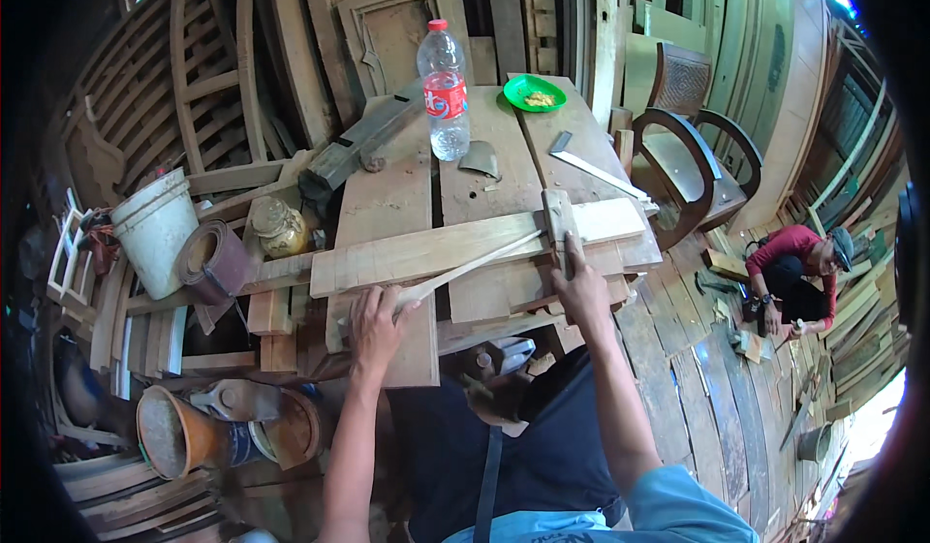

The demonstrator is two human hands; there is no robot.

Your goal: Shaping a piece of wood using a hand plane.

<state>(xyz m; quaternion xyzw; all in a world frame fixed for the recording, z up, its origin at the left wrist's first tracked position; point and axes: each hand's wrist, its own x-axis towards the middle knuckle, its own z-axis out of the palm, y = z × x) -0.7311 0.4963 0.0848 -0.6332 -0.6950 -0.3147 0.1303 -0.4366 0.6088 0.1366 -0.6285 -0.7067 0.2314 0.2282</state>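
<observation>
Behind the plank (417, 254) across the table (387, 204), the bottle (447, 97) stands left of the dish (514, 89).

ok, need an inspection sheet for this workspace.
Surface: brown wooden-plank bench, gaps between planks.
Job's things: long pale wooden board across the bench; thin pale wooden strip slanting over its near edge.
Clutter: clear red-capped plastic bottle, green plastic dish, white plastic bucket at left.
Hands: left hand grips the strip's near end; right hand holds a rectangular wooden block over the board.
Cables: nothing seen clearly.
Surroundings: dark wooden armchair; co-worker in red top crouching on wooden plank floor.
</observation>
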